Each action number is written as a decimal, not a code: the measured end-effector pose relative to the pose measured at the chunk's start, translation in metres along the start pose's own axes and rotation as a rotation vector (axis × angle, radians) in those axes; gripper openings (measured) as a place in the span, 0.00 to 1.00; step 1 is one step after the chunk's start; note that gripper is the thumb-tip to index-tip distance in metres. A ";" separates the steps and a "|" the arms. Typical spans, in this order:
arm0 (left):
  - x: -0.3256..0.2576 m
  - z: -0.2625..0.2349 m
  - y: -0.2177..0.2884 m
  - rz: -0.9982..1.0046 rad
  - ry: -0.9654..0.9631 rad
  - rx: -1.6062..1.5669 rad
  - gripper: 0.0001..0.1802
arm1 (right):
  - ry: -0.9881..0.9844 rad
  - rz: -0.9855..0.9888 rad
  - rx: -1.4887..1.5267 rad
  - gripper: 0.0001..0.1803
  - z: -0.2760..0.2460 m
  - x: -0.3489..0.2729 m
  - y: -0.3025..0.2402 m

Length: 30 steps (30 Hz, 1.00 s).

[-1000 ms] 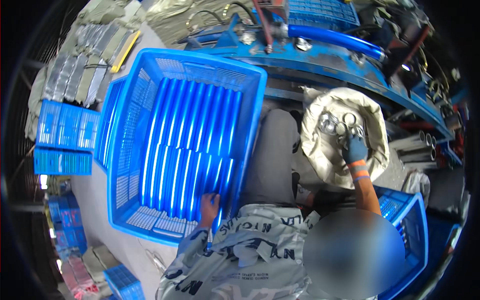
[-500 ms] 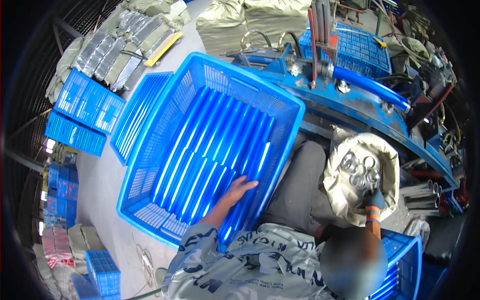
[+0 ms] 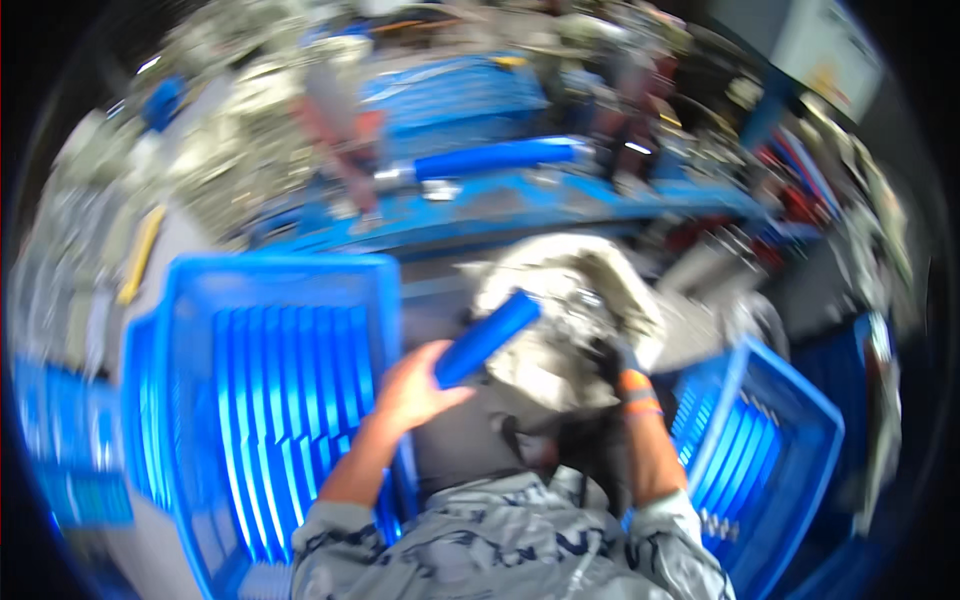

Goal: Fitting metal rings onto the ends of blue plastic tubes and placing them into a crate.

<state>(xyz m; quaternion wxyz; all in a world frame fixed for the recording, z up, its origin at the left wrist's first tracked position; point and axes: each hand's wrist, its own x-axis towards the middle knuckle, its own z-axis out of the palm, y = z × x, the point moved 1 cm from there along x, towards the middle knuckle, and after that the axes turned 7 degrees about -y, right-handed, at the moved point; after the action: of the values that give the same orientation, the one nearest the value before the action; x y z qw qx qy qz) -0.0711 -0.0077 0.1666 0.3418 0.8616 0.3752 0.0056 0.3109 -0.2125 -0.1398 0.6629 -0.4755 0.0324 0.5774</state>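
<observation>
Tube [image 3: 490, 338], blue, is held in L hand [image 3: 412, 388]; lower end clamped btwn. fingers & thumb. Tube is tilted, upper end pointed up & R, seen in front of near-L part of pale sack [image 3: 628, 272]; whether sack is touched cannot be told (blur).

R hand [image 3: 610, 362], dark-gloved, is placed at R side of sack mouth, near loose silvery parts [image 3: 580, 308]. Fingers partly hidden & smeared: whether apart, together or clamped on a part cannot be told. Orange band [image 3: 637, 388] is worn at R wrist.

Lg. bin [image 3: 280, 262], blue, is located L of legs [image 3: 450, 440]. Row of blue tubes [image 3: 290, 395] is laid in it side by side, w/ 2nd row set end to end nearer the body. L forearm [image 3: 360, 460] is seen across R edge of lg. bin. Farther L, just beside it, another blue container [image 3: 140, 410] is partly seen.

Sm. bin [image 3: 800, 388], also blue, is set at lower R, askew; short blue pcs. [image 3: 745, 455] w/ silvery ends are contained, approx. parallel.

Beyond sack: blue beam [image 3: 480, 228] is extended L–R across view. Mounted tube [image 3: 495, 157], blue, is seen above it, approx. horiz., silvery fitting at L end. Yellow bar [image 3: 142, 255] is noted far L, beside grey bundles [image 3: 65, 325]. Bkgd. detail is lost to motion blur.
</observation>
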 end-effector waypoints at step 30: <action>-0.003 -0.033 0.104 0.399 -0.110 0.277 0.35 | -0.511 -0.603 -0.080 0.43 0.131 -0.202 -0.079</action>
<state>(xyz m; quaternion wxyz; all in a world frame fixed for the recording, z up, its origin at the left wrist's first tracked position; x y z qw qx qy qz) -0.0152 -0.0405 0.2540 0.2324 0.9563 0.1755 -0.0256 0.2405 -0.2643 0.0976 0.7704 -0.3299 -0.2973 0.4574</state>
